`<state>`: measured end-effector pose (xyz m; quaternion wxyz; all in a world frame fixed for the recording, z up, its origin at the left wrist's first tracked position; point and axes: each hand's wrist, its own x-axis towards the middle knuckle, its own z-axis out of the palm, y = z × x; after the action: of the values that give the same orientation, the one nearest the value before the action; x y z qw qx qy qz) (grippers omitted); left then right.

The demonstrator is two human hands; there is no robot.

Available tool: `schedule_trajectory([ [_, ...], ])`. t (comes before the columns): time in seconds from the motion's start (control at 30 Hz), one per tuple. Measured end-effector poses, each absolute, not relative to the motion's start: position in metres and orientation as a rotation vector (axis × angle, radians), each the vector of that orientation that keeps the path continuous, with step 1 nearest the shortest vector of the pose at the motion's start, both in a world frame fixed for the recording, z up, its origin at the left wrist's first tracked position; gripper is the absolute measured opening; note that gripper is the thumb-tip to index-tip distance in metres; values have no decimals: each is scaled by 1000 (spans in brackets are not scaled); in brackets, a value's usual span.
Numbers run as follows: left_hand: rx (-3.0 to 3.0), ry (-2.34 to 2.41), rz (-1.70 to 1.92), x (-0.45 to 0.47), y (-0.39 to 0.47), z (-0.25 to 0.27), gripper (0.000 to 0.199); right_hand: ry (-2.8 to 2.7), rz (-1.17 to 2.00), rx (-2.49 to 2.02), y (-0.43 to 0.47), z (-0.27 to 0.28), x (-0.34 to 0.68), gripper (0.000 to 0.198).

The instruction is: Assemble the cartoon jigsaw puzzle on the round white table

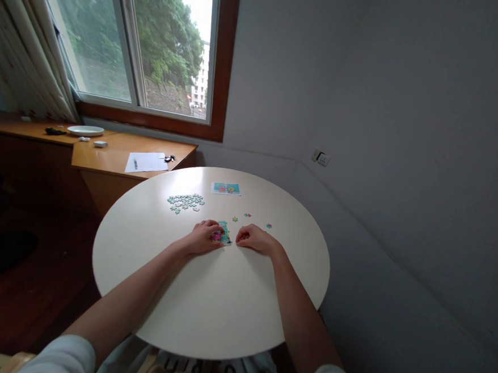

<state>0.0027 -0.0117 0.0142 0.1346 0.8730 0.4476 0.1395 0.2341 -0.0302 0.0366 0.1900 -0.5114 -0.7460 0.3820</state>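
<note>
A partly joined jigsaw puzzle (pixel 224 231), coloured teal, pink and yellow, lies flat on the round white table (pixel 207 303). My left hand (pixel 200 238) holds it from the left, thumb at the near side and fingers curled over the far side, covering part of the picture. Just to the right of the puzzle, my right hand (pixel 257 239) is pinched closed close to the tabletop; whatever its fingertips hold is hidden. Beyond that hand lie a few loose pieces: a yellow-green puzzle piece (pixel 235 219), a pink-and-green puzzle piece (pixel 247 215) and a blue-and-pink puzzle piece (pixel 269 226).
Many loose puzzle pieces (pixel 185 201) are spread at the table's back left. A picture card (pixel 226 189) lies near the far edge. On the wooden desk (pixel 106 156) behind are a paper sheet (pixel 146 162), keys (pixel 169 158) and a white plate (pixel 85 131). A wall borders the right.
</note>
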Motion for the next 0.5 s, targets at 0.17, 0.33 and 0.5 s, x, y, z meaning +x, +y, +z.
schedule_trajectory([
  [0.17, 2519, 1294, 414, 2, -12, 14, 51, -2101, 1062, -1450, -30, 36, 234, 15],
  [0.33, 2527, 1297, 382, 2, -13, 17, 51, -2112, 1037, -1445, -31, 37, 234, 15],
  [0.5, 2528, 1298, 391, 2, -13, 16, 52, -2113, 1031, -1454, -32, 39, 233, 15],
])
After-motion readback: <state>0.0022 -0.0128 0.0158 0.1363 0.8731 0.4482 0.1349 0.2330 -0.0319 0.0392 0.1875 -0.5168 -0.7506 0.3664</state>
